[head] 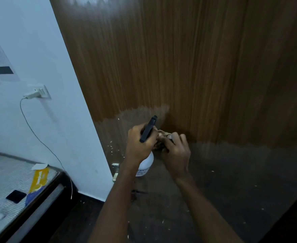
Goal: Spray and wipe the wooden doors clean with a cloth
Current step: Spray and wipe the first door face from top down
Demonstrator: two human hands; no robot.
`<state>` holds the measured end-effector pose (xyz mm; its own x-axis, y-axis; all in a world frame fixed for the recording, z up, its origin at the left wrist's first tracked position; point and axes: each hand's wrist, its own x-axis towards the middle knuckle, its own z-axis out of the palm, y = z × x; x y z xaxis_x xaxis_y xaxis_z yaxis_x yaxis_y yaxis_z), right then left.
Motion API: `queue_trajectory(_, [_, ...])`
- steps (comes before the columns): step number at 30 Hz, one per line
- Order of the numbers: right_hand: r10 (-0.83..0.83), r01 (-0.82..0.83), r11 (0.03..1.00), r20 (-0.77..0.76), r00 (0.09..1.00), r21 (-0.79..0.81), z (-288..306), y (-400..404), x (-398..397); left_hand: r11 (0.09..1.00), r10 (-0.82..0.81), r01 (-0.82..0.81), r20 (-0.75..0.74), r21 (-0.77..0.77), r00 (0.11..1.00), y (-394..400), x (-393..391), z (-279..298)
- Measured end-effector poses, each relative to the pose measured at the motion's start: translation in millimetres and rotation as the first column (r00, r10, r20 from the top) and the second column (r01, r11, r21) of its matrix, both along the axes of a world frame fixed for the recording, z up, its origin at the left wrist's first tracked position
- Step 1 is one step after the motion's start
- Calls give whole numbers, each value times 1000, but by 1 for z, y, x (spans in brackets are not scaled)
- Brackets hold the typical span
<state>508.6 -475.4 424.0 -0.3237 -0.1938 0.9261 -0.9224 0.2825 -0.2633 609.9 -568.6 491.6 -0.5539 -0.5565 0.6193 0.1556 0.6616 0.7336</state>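
Observation:
The wooden door (188,64) fills most of the view, glossy brown above and dull, dusty and speckled with pale flecks below. My left hand (140,142) grips a spray bottle with a black trigger head (148,128) and a white body (145,165), nozzle aimed up toward the door. My right hand (176,151) holds a bunched brownish cloth (161,139) right beside the bottle's head. Both hands meet in front of the lower middle of the door.
A white wall (44,67) stands left of the door, with a socket and plugged charger (36,93) whose cable hangs down. A bed (7,186) at lower left carries a phone (16,196) and a yellow packet (38,180). A metal hinge (115,171) sits on the door's left edge.

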Motion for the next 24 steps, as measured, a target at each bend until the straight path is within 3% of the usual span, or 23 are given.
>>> queue_trajectory(2, [-2,3,999,27,1000,-49,16,-6,3,1000,-12,12,-9,10,1000,-16,7,2])
queue_trajectory(7, [-91,126,932,117,989,-341,83,-32,-9,1000,10,-10,-10,-11,1000,-45,21,-3])
queue_trajectory(11, [-106,100,988,-50,993,-117,18,-42,6,999,7,-6,-17,31,1000,-59,26,-9])
queue_trajectory(13, [-59,57,998,-52,997,-27,-7,-40,16,1000,7,-6,-24,25,1000,-64,28,-8])
queue_trajectory(15, [-32,34,998,38,999,-58,5,-42,21,1000,-4,5,-27,19,1000,-68,31,-4])
queue_trajectory(17, [-46,68,980,116,992,-185,39,-48,24,1000,-10,11,-28,22,1000,-72,32,-2])
queue_trajectory(20, [-61,103,934,131,989,-341,89,-57,14,1000,-7,8,-40,24,999,-78,32,-3])
queue_trajectory(24, [-133,126,986,-56,990,-107,37,-62,19,998,-30,33,-68,51,997,-85,33,-6])
